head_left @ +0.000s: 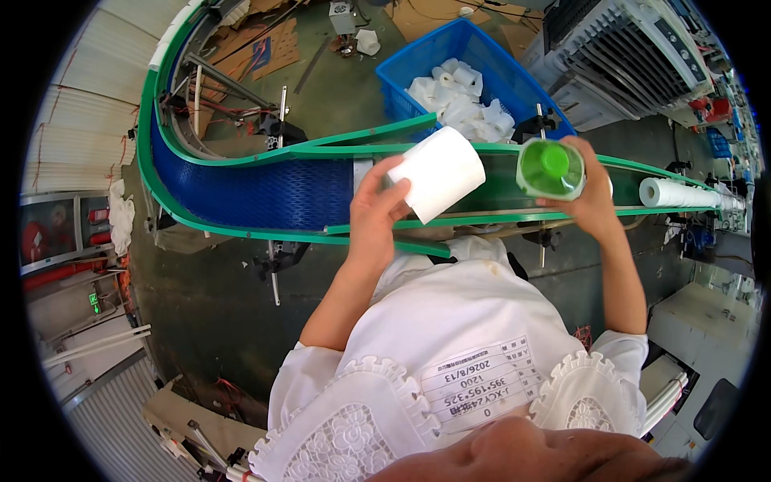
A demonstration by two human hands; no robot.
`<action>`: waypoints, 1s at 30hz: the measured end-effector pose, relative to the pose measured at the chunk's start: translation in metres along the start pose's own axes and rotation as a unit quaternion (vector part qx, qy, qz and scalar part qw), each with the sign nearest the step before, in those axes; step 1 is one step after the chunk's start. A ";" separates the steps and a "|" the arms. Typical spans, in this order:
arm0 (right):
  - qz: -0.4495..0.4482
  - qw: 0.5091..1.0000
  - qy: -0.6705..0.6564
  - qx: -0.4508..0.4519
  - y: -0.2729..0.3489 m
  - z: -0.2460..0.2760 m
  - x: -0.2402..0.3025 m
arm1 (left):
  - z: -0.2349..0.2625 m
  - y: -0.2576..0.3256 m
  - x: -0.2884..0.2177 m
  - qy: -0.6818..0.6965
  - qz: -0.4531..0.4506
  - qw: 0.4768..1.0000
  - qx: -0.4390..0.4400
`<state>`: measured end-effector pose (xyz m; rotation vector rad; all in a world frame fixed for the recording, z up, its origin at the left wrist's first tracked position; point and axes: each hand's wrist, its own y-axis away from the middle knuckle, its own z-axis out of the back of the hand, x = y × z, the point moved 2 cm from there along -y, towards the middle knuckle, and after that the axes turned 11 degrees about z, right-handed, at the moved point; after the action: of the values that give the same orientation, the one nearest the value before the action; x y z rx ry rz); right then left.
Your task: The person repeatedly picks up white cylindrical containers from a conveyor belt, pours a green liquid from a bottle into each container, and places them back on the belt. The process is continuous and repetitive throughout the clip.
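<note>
My left hand (374, 215) grips a white paper roll (438, 173) and holds it tilted just above the curved conveyor with green rails and a blue belt (249, 193). My right hand (590, 193) is closed around a green bottle with a green cap (551, 169), seen from above, over the conveyor's green right section. More white rolls (675, 193) lie in a row on the conveyor at the right, a little beyond my right hand.
Behind the conveyor stands a blue plastic crate (498, 64) holding several white rolls. Flattened cardboard (257, 44) lies on the floor at the back. A grey louvred machine (626, 56) is at the upper right, shutters and rails at the left.
</note>
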<state>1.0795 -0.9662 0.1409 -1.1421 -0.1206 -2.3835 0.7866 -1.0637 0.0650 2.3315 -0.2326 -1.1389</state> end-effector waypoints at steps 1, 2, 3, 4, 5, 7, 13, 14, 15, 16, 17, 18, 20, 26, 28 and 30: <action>0.032 0.999 -0.022 0.008 0.004 -0.008 -0.010 | 0.000 0.000 -0.003 0.000 0.002 1.000 -0.002; 0.062 0.997 -0.045 0.014 0.010 -0.017 -0.025 | 0.000 -0.001 -0.005 -0.002 0.005 1.000 -0.003; 0.094 0.993 -0.070 0.020 0.015 -0.027 -0.037 | 0.000 -0.001 -0.007 -0.005 0.006 1.000 0.000; 0.084 0.991 -0.100 0.024 0.020 -0.034 -0.048 | 0.000 -0.002 -0.009 -0.008 0.007 1.000 0.004; 0.078 0.990 -0.113 0.020 0.026 -0.043 -0.062 | 0.000 -0.002 -0.012 -0.012 0.009 1.000 0.007; 0.066 0.989 -0.135 0.009 0.037 -0.054 -0.085 | -0.001 -0.001 -0.017 -0.019 0.005 1.000 0.022; 0.015 0.995 -0.092 -0.039 0.051 -0.008 -0.074 | -0.008 0.002 -0.027 -0.020 -0.010 0.998 0.055; 0.063 0.991 -0.059 -0.107 0.049 0.003 -0.049 | -0.012 0.001 -0.028 -0.023 -0.008 0.998 0.061; 0.113 0.979 -0.026 -0.170 0.048 0.005 -0.030 | -0.015 0.000 -0.027 -0.021 -0.010 0.997 0.069; 0.155 0.966 -0.057 -0.198 0.052 0.002 -0.017 | -0.019 -0.001 -0.028 -0.021 -0.008 0.997 0.079; 0.179 0.972 -0.067 -0.136 0.053 -0.005 -0.004 | -0.022 -0.002 -0.027 -0.024 -0.008 0.996 0.089; 0.152 0.979 -0.063 -0.123 0.047 -0.017 0.017 | -0.027 -0.004 -0.027 -0.035 -0.007 0.993 0.112; 0.141 0.981 -0.081 -0.108 0.035 -0.040 0.035 | -0.034 -0.003 -0.028 -0.052 -0.007 0.986 0.155; 0.150 0.974 -0.122 -0.118 0.030 -0.070 0.015 | -0.054 0.001 -0.042 -0.248 -0.138 0.956 0.080; 0.144 0.971 -0.107 -0.155 0.030 -0.075 0.012 | -0.063 0.008 -0.050 -0.445 -0.353 0.822 -0.047; 0.152 0.973 -0.093 -0.147 0.029 -0.073 0.015 | -0.073 0.014 -0.057 -0.506 -0.458 0.731 0.013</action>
<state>1.0335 -1.0184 0.1013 -1.4048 0.3333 -2.0641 0.8088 -1.0262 0.1480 1.4987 0.6282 -2.8144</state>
